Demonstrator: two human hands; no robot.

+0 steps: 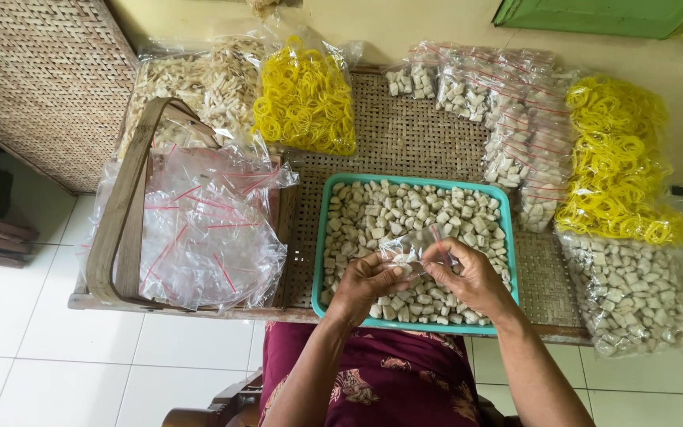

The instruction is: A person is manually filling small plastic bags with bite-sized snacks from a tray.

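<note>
Woven bench [405, 142]: carries all items. Teal tray [507, 237], landmark, at its front edge, filled with pale cubes [405, 209]. Heap of empty clear bags [207, 237] left of tray; yellow rubber bands [306, 103] behind it. Left hand [365, 285] and right hand [472, 277] over tray, fingers of both pinching one small clear bag [413, 247].
</note>
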